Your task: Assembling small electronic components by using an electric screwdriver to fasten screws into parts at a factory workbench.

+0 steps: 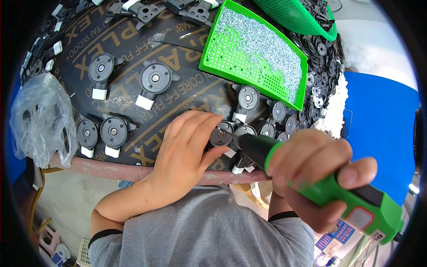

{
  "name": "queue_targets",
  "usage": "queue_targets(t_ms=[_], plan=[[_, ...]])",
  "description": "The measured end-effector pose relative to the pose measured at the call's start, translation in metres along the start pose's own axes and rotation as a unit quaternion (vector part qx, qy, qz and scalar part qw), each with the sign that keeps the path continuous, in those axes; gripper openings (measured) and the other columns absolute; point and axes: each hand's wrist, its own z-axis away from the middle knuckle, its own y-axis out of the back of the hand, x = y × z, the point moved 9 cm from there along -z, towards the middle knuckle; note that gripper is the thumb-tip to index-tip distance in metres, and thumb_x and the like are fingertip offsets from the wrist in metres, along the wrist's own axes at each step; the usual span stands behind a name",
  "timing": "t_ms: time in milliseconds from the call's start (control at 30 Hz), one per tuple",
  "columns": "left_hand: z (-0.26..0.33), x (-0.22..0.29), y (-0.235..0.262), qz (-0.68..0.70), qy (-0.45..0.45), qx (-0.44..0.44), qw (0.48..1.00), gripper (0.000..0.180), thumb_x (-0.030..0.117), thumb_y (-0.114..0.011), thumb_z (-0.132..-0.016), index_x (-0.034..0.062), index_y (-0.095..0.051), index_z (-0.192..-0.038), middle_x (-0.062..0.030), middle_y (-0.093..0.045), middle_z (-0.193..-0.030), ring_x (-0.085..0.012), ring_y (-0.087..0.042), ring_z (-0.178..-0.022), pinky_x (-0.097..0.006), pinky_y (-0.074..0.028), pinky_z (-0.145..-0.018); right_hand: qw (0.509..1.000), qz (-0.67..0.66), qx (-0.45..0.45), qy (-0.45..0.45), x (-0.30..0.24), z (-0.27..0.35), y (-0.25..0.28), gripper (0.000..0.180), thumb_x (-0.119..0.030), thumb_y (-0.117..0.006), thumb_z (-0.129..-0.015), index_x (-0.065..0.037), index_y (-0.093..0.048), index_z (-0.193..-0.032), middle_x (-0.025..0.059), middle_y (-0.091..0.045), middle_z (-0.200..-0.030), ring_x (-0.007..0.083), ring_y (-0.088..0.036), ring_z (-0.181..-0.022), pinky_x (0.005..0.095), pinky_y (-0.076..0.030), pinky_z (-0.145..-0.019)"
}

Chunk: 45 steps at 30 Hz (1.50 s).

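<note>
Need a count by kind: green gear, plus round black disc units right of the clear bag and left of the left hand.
Green perforated tray: 1
Green mesh basket: 1
Green power driver: 1
Round black disc units: 4
Total: 7
</note>
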Motion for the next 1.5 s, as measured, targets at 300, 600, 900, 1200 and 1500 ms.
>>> queue_targets(t_ms=[300, 600, 900, 1200, 1500], plan=[[-0.005, 0.007, 0.021, 0.07, -0.047, 0.055, 0.995, 0.047, 0.012, -0.088, -0.068, 0.0044, -0.07, -0.111, -0.0077, -0.07, -0.111, -0.0301, -0.064, -0.107, -0.04, -0.051, -0.091, 0.996, -0.004, 0.074, 0.046, -0.026, 0.001, 0.004, 0.041, -0.027, -0.066, -0.09, 0.0, -0.047, -0.115, 0.0088, -0.053, -0.076, 0.0173, -0.057, -0.055, 0.0274, -0.054, -0.043], [-0.002, -0.005, 0.025, 0.137, 0.0, 0.079, 0.987, 0.026, 0.004, -0.082, -0.073, 0.0073, -0.075, -0.098, -0.0064, -0.073, -0.087, -0.025, -0.068, -0.094, -0.034, -0.054, -0.079, 0.992, -0.011, 0.097, 0.076, -0.03, 0.01, 0.001, 0.037, -0.026, -0.067, -0.089, 0.0, -0.051, -0.109, 0.0086, -0.056, -0.072, 0.0166, -0.058, -0.052, 0.0269, -0.054, -0.04], [-0.004, -0.001, 0.02, 0.113, -0.001, 0.052, 0.992, 0.029, -0.002, -0.08, -0.073, 0.005, -0.076, -0.1, -0.0065, -0.069, -0.096, -0.0266, -0.064, -0.1, -0.036, -0.051, -0.084, 0.987, 0.001, 0.133, 0.087, -0.033, 0.012, 0.005, 0.033, -0.024, -0.067, -0.088, 0.0, -0.052, -0.105, 0.0079, -0.057, -0.069, 0.0158, -0.058, -0.047, 0.0264, -0.054, -0.039], [-0.002, 0.001, 0.021, 0.076, -0.021, 0.064, 0.995, 0.024, -0.001, -0.081, -0.072, 0.0066, -0.076, -0.094, -0.0058, -0.066, -0.098, -0.0269, -0.062, -0.101, -0.036, -0.051, -0.084, 0.986, -0.005, 0.14, 0.09, -0.034, 0.013, 0.008, 0.033, -0.024, -0.068, -0.087, 0.0, -0.052, -0.103, 0.0081, -0.057, -0.068, 0.0157, -0.058, -0.046, 0.0259, -0.053, -0.038], [-0.003, 0.002, 0.023, 0.096, -0.024, 0.062, 0.993, 0.022, -0.002, -0.081, -0.071, 0.0066, -0.076, -0.091, -0.0053, -0.066, -0.097, -0.0274, -0.062, -0.102, -0.036, -0.05, -0.085, 0.986, -0.009, 0.145, 0.083, -0.034, 0.013, 0.009, 0.035, -0.025, -0.068, -0.086, 0.0, -0.052, -0.104, 0.0076, -0.056, -0.069, 0.0153, -0.058, -0.046, 0.0251, -0.053, -0.038]])
